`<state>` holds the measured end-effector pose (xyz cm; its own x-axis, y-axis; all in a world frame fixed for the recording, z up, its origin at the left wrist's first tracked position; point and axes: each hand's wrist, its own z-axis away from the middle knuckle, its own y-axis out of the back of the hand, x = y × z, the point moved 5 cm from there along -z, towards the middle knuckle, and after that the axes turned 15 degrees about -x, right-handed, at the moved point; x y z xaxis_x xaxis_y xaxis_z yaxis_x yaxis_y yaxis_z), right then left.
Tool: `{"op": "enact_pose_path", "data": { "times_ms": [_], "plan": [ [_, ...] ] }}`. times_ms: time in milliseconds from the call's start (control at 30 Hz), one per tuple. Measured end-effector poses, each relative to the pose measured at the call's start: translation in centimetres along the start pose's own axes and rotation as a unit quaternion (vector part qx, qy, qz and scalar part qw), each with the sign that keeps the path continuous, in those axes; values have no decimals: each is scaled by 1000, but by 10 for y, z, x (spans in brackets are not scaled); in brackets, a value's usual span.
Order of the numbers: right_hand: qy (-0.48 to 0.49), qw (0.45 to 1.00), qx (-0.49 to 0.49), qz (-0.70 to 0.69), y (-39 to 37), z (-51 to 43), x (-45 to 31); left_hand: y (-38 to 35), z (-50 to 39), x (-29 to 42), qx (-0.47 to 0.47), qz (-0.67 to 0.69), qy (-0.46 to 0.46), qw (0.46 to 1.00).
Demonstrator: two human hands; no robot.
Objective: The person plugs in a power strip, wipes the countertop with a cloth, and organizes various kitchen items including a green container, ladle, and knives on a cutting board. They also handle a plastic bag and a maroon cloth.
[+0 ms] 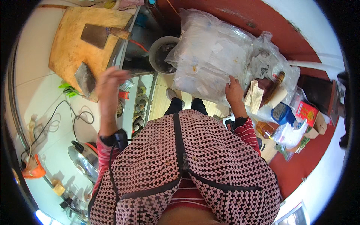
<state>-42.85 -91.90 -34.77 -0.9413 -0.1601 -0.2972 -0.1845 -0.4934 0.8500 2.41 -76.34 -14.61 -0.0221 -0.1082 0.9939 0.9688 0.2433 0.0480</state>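
My left hand (108,84) is blurred, raised beside the near edge of a thick wooden cutting board (67,42); nothing shows in it. On the board lies a broad-bladed cleaver (95,35) with a wooden handle. A flat grey slab (85,78), possibly a whetstone, rests at the board's near end, just left of that hand. My right hand (234,90) holds nothing, its fingers spread at the near edge of a surface covered with clear plastic sheeting (211,53). Whether the fingertips touch the sheeting, I cannot tell.
A grey bucket (153,54) stands between counter and sheeting. To the right are a brush (274,88), a blue bottle (282,112), an amber bottle (264,128) and a red box (306,112). Shelves of bottles (139,112) and a lidded wok (83,160) are on the left.
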Motion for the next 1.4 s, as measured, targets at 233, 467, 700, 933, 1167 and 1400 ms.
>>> {"op": "enact_pose_path", "data": {
  "times_ms": [233, 467, 700, 933, 1167, 1400],
  "plan": [
    [105, 960, 9, -260, -19, -81, -81, -85, -24, -144, -192, 32, 261, 946],
    [10, 956, 27, -292, -38, -125, -85, -101, -57, -294, -72, 32, 306, 949],
    [48, 750, -132, -646, -28, -119, -141, -98, -74, -293, -67, -84, 280, 954],
    [194, 781, -137, -578, -15, -121, -268, -89, -87, -214, -106, -298, 144, 938],
    [214, 762, -192, -580, -22, -120, -339, -56, -92, -199, -10, -113, 112, 987],
    [207, 848, -124, -472, -64, -92, -282, -16, -88, -210, 73, 162, 157, 971]
  ]
}}
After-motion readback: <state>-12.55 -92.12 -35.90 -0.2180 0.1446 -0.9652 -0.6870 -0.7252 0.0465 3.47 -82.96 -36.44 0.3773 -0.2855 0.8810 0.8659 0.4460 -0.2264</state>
